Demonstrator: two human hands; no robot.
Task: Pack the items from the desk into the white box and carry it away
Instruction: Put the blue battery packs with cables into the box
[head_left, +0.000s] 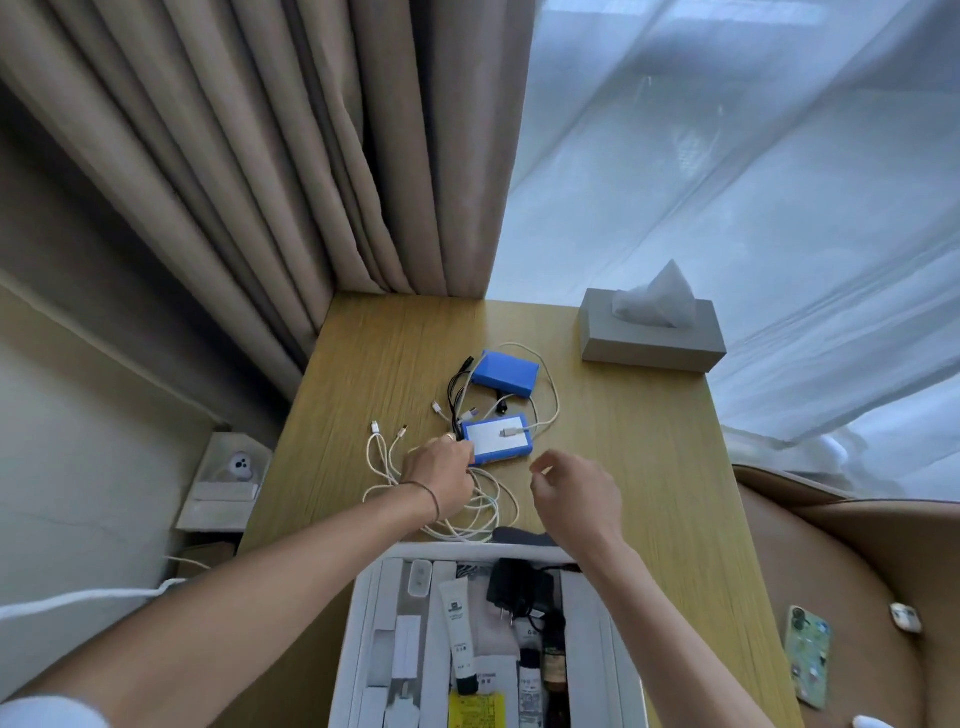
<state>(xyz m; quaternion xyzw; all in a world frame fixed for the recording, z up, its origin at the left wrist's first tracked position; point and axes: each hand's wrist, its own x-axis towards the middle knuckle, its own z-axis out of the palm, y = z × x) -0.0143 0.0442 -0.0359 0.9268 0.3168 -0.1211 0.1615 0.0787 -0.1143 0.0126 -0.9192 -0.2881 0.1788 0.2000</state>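
On the wooden desk (649, 467) lie two blue battery packs: the far one (506, 374) and a nearer one with a white label (498, 441). A tangle of white cables (483, 512) lies in front of them. My left hand (441, 478) rests on the cables beside the nearer pack, its fingers curled down into them. My right hand (576, 491) hovers just right of the cables, fingers loosely bent, holding nothing. The white box (363, 623) stands at the desk's near edge, holding a white tube, a black charger, bottles and several small boxes.
A grey tissue box (652, 332) stands at the desk's back right. Beige curtains hang behind, sheer ones on the right. A phone (808, 654) and an earbud case (904, 616) lie on a tan seat at right. A dark item (519, 535) lies behind the box.
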